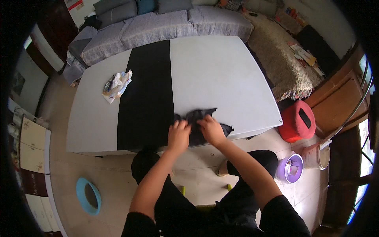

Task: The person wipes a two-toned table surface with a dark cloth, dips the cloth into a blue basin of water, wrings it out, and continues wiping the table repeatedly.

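A thin, black, crumpled piece [199,115] with pointed corners lies at the near edge of the table, partly over the white top. Whether it is a plastic bag or cloth, I cannot tell. My left hand [179,137] has its fingers curled onto the left part of it, near the black stripe of the table. On its upper middle, the fingers of my right hand [212,130] are bent and pinch it. Both hands are slightly blurred and hide some of the black piece.
The white table [221,71] has a wide black stripe [148,91]. A crumpled plastic packet [117,86] lies at its left. Beyond stands a grey sofa [158,29]. On the floor are a blue basin [88,196], a purple bin [290,169], a pink bucket [317,155] and a red stool [294,122].
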A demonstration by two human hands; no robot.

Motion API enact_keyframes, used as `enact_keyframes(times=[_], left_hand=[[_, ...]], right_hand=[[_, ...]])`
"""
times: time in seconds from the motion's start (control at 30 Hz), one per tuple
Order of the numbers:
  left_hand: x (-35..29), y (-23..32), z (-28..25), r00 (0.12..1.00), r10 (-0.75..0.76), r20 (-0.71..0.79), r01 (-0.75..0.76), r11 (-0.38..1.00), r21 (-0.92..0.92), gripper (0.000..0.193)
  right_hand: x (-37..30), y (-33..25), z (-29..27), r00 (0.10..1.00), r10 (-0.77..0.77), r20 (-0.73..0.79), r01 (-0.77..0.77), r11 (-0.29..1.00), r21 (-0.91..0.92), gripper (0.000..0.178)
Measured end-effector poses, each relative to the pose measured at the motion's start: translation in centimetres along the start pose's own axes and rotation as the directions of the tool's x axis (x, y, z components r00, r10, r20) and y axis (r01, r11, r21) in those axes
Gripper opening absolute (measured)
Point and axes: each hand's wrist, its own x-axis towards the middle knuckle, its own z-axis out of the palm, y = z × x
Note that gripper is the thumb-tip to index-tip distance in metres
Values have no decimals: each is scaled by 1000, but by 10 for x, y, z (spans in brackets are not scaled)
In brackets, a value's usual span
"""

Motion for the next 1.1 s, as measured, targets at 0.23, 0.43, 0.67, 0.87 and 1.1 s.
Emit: enact_keyframes(times=[0.23,0.43,0.67,0.87,1.1], left_hand=[[23,-43,11,965,-28,-262,-12,988,-151,22],[16,-33,-4,997,-54,47,53,999,8,49],[-7,-70,-10,987,137,80,-122,978,-167,39],[56,-72,19,951,-221,-216,194,971,-141,50],[-60,-49,17,973,-12,-229,-49,965,-258,29]], right_hand=[[35,14,-3,989,138,-58,-119,959,255,21],[34,9,6,998,19,-60,-27,991,-132,28],[5,11,-13,976,18,217,-60,981,185,30],[81,-32,25,917,378,-127,-391,915,-102,21],[11,-50,21,994,83,77,-84,996,12,16]])
